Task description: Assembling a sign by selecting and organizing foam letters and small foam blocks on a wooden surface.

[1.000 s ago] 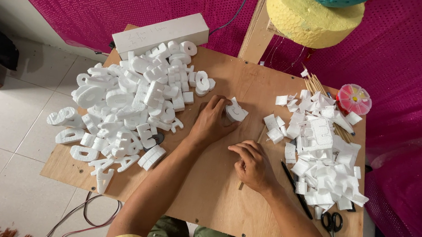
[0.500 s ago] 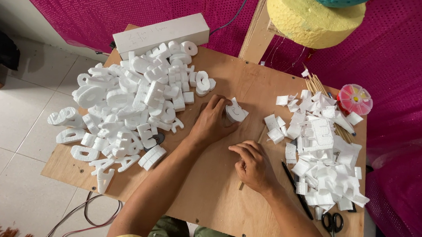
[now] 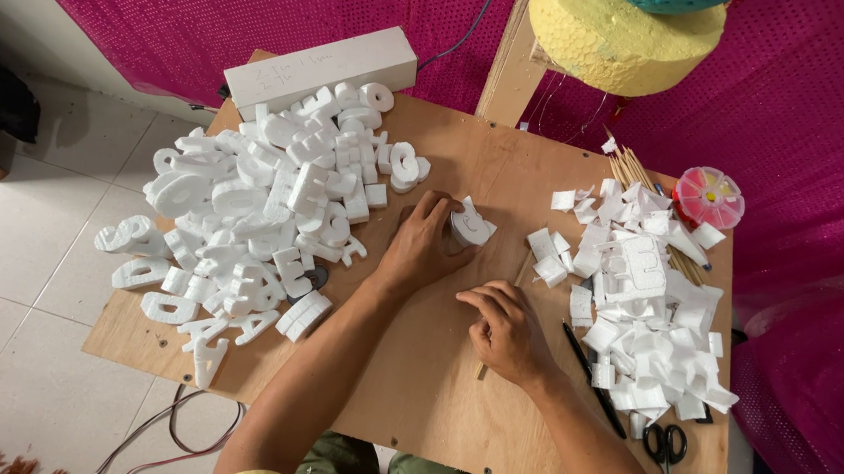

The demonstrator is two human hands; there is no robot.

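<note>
Nothing shifted – left hand (image 3: 424, 250) grip grasping foam piece (image 3: 470, 227), right hand (image 3: 505, 329) grip clenched on plywood board (image 3: 450, 390).

Setting: improvised craft workspace, likely in home. Bare plywood board (image 3: 410, 387) used as worktable, set over pale tiled floor (image 3: 8, 265) seen at left. Large heap of cut white foam letters (image 3: 264, 205) piled at centre left; foam offcuts (image 3: 638, 294) heaped at right. Hand tools noted at right edge: scissors (image 3: 664, 449), black pen (image 3: 592, 376), bundle of wooden skewers (image 3: 638, 174). Magenta perforated fabric (image 3: 209, 10) hung as backdrop across top. Yellow foam cylinder (image 3: 609, 31) seen at upper right.
</note>
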